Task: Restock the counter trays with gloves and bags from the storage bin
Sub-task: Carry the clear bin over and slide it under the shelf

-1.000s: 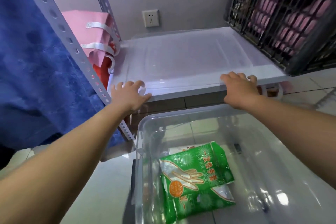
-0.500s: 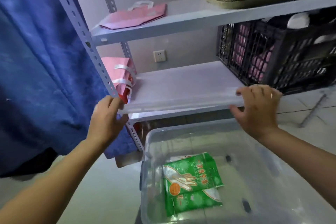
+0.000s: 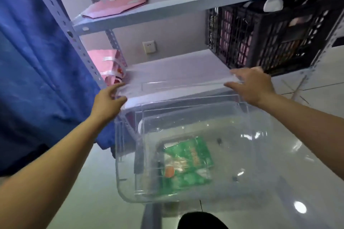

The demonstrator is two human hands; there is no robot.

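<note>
A clear plastic storage bin (image 3: 117, 156) stands on the floor below me. A green pack of disposable gloves (image 3: 188, 163) lies flat on its bottom. A clear lid (image 3: 176, 78) rests on the lower shelf, and its near edge juts out over the bin. My left hand (image 3: 108, 101) grips the lid's near left corner. My right hand (image 3: 250, 84) grips the near right corner with the fingers curled over the edge.
A black slatted crate (image 3: 270, 33) fills the lower shelf on the right. Pink paper bags (image 3: 106, 65) stand at its left end, and another pink bag (image 3: 119, 3) lies on the upper shelf. A blue curtain (image 3: 28, 61) hangs left of the perforated shelf post (image 3: 61, 15).
Both hands have closed on the lid's corners and drawn it off the shelf toward me, over the bin. The view has tilted up, so the upper shelf now shows.
</note>
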